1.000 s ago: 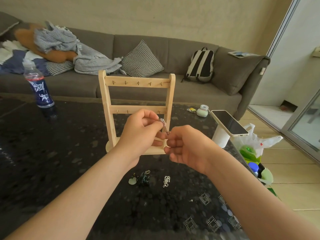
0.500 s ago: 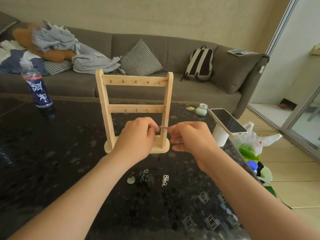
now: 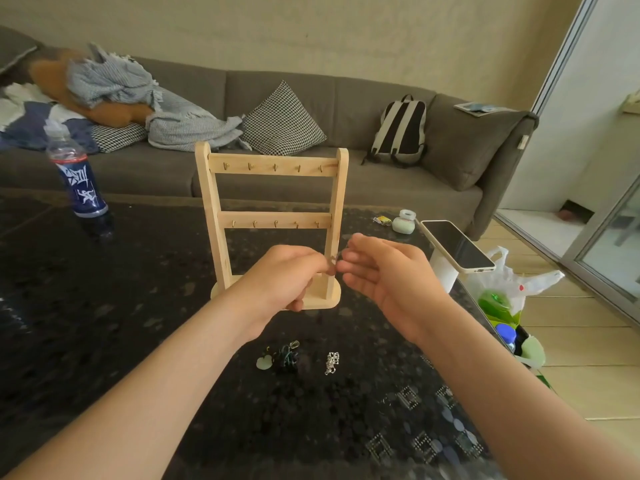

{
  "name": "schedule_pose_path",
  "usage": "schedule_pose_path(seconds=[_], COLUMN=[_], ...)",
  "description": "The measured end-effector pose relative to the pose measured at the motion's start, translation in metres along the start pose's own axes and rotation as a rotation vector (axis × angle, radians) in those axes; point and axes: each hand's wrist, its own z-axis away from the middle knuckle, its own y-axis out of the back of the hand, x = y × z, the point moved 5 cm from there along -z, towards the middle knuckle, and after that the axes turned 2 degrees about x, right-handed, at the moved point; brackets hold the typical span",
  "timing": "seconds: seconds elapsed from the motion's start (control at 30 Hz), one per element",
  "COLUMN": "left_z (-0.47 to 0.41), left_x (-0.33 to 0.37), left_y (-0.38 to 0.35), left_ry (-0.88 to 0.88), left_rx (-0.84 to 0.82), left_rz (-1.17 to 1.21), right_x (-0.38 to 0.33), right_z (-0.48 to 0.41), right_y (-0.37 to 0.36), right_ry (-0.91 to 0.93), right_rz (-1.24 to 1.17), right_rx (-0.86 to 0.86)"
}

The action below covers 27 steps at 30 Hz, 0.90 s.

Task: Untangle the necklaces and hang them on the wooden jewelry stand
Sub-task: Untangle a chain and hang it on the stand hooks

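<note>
A wooden jewelry stand with two bars of small brass hooks stands upright on the dark table; no necklace hangs on it. In front of its base, my left hand and my right hand pinch a thin silver chain between their fingertips; most of the chain is hidden by the fingers. Nearer to me on the table lie a dark green tangled necklace with a pale green heart pendant and a small bunched silver chain.
A blue-labelled drink bottle stands far left on the table. A phone on a white holder and a small pale green case sit at the right edge. A grey sofa with cushions, clothes and a backpack lies behind.
Both hands dropped a little and stayed together in front of the stand's base, still working the silver chain. My right hand's fingers have spread somewhat. The stand and the necklaces on the table did not move.
</note>
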Motion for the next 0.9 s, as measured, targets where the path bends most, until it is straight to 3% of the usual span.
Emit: schedule_pose_path(seconds=[0.17,0.33,0.6,0.7,0.8,0.9], left_z=[0.010,0.012,0.014,0.013,0.014,0.015], left_x=[0.008,0.008,0.011,0.011,0.011,0.011], left_y=[0.004,0.006,0.010,0.015,0.018,0.019], left_ry=[-0.083,-0.026,0.010,-0.001,-0.011,-0.029], left_rx=[0.022,-0.007,0.009,0.076,0.141,0.160], left_rz=[0.045,0.172,0.299,0.186,0.104,0.042], right_x=[0.000,-0.004,-0.012,-0.013,-0.014,-0.014], right_z=[-0.001,0.004,0.015,0.013,0.011,0.011], right_y=[-0.001,-0.008,-0.012,-0.008,-0.006,-0.010], right_ry=[-0.025,-0.007,0.089,0.236,0.506,0.638], right_rz=[0.008,0.033,0.133,0.370,0.849,0.990], right_rx=[-0.060,-0.226,-0.249,-0.211,-0.106,-0.013])
